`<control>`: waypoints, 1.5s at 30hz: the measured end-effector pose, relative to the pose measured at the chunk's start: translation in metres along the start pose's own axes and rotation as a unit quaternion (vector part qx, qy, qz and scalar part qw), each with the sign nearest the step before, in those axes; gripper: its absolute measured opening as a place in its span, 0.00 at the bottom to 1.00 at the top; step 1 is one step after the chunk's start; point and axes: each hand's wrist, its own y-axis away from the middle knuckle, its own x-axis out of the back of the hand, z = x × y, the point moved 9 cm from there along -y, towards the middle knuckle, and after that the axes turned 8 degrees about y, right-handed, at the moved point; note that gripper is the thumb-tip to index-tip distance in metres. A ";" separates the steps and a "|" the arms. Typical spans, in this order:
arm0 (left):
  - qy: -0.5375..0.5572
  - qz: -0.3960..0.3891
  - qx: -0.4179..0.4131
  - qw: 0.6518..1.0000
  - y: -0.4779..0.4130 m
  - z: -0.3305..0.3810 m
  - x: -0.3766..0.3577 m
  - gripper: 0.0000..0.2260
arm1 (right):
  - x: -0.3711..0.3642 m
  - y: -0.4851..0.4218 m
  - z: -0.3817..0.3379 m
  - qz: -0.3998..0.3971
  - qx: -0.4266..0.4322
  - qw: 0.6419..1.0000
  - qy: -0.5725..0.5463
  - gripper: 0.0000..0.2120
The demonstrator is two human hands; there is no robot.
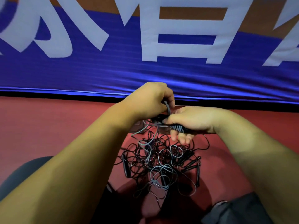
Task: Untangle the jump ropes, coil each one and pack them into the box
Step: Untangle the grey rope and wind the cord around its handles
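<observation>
- Right hand [192, 122]: fingers curled around a jump-rope handle [178, 128] with a grey-and-black ribbed grip; the handle lies across the palm, one end sticking out at the heel of the hand, fingertips pointing down.
- Left hand [150, 99]: raised just above and behind the right hand, thumb and fingers pinched together on a grey cord [167, 107] that runs down toward the handle.
- The two hands are close together, nearly touching, held above the floor.
- From the hands, grey cord hangs in loose loops down into the pile.
- Tangle of jump ropes [161, 160]: lies on the red floor [48, 126] directly below the hands; mostly thin black cords, with grey cord woven through, all knotted together.
- Several slim black handles [125, 166] stick out of the tangle at the left and right edges.
- Clear box [137, 126]: partly hidden behind the hands, on the floor just beyond the tangle; contents cannot be told.
- Blue banner [145, 75] with large white characters stands along the far edge of the floor.
- Dark clothing visible at the lower corners.
</observation>
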 end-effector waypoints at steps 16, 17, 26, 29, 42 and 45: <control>0.015 -0.139 0.285 0.948 0.021 -0.053 -0.042 0.17 | 0.041 -0.026 0.009 0.189 0.016 0.980 -0.058 0.18; 0.047 -0.142 0.316 0.937 0.025 -0.058 -0.047 0.17 | 0.039 -0.024 0.007 0.189 0.020 0.979 -0.073 0.16; 0.369 -0.075 0.342 0.861 0.026 -0.057 -0.058 0.12 | 0.034 -0.015 -0.008 0.167 0.062 0.921 -0.346 0.07; 0.403 -0.076 0.282 0.867 0.022 -0.052 -0.045 0.12 | 0.040 -0.010 -0.010 0.170 0.070 0.910 -0.371 0.17; 0.332 -0.137 0.192 0.913 0.021 -0.048 -0.029 0.09 | 0.046 -0.008 -0.008 0.122 0.063 0.921 -0.365 0.16; 0.250 -0.135 0.207 0.936 0.021 -0.059 -0.034 0.06 | 0.035 -0.002 -0.016 0.084 0.067 0.928 -0.358 0.13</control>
